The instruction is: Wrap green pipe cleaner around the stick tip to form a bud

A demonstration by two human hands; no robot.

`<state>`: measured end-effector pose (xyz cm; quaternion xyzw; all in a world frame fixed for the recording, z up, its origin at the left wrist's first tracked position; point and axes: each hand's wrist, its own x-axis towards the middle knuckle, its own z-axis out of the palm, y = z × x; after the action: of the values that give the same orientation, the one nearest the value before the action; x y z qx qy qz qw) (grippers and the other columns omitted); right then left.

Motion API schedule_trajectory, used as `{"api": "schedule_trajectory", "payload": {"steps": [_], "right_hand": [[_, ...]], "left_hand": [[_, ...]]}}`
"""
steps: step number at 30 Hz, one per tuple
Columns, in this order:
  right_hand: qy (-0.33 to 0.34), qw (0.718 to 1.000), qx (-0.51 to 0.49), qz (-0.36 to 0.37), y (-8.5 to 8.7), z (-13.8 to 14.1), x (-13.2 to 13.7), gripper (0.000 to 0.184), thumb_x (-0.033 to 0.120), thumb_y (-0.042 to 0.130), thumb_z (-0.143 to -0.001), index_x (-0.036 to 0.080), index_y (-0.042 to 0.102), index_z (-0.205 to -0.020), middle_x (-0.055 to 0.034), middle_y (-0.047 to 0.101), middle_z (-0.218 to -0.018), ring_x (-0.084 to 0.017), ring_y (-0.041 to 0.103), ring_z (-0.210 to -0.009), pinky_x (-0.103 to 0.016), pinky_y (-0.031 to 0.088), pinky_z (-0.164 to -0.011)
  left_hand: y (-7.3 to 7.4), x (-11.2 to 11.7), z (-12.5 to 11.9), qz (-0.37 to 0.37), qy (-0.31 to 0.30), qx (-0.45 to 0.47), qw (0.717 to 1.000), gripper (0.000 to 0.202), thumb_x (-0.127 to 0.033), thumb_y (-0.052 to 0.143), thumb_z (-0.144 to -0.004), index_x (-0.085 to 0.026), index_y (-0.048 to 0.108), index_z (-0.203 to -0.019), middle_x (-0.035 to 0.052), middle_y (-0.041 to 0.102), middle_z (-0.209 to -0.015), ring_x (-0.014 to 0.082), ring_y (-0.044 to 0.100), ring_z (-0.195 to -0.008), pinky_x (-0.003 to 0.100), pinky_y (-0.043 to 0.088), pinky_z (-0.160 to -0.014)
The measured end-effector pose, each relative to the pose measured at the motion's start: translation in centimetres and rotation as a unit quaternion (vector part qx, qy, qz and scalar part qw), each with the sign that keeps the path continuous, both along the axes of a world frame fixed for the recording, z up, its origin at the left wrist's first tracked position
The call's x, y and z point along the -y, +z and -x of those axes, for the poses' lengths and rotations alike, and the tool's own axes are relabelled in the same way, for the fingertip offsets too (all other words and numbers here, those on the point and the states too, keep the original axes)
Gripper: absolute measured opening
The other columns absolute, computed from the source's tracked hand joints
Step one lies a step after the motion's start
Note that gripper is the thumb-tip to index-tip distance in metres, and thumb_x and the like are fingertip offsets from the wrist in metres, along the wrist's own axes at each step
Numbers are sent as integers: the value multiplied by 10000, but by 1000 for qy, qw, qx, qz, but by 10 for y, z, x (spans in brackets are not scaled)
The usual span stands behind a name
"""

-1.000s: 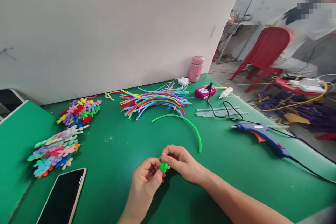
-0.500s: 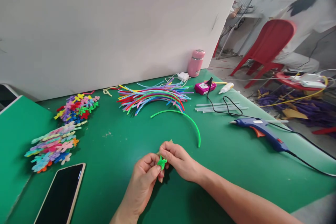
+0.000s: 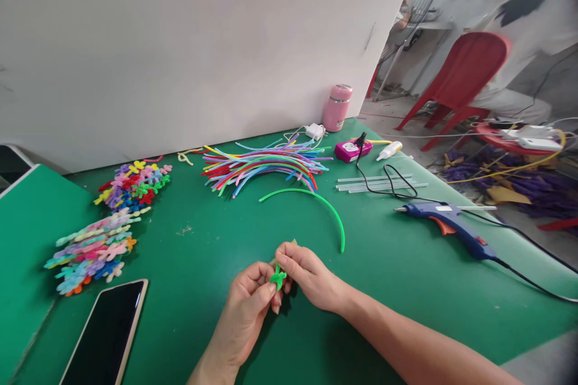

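My left hand (image 3: 247,307) and my right hand (image 3: 307,274) meet low in the middle, both pinched on a small green pipe-cleaner flower (image 3: 278,278). A tan sliver shows behind my right fingers; I cannot make out what it is. A curved green band (image 3: 323,204) lies on the green table (image 3: 388,277) just beyond my right hand. Farther back lies a bundle of coloured pipe cleaners (image 3: 264,168).
Two heaps of finished coloured flowers (image 3: 108,216) lie at the left, with a phone (image 3: 106,337) near the front edge. A blue glue gun (image 3: 451,225), its black cord and glue sticks (image 3: 379,183) are at the right. A pink bottle (image 3: 337,107) stands by the white board. A person sits on a red chair (image 3: 460,81).
The view shifted slightly, so the table items sit a bit higher. My fingers turned the green flower a little between them; both hands stay at the same spot.
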<state>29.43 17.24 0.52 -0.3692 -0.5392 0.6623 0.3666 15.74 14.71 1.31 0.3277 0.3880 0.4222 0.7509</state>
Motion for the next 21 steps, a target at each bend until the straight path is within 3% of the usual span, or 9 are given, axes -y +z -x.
{"api": "schedule_trajectory", "payload": {"steps": [21], "right_hand": [[2,1000,-22,19,0,-1,-1,413,569,402,-800,175,420,-679,35,501,-525,-87,464,-472,-218,372,-496]], "left_hand": [[0,-1,0,-14,-10,11,1000,97,-202,615,-693,-156,551,-636,-26,523,-555,85,449,-562,176,346,-521]]}}
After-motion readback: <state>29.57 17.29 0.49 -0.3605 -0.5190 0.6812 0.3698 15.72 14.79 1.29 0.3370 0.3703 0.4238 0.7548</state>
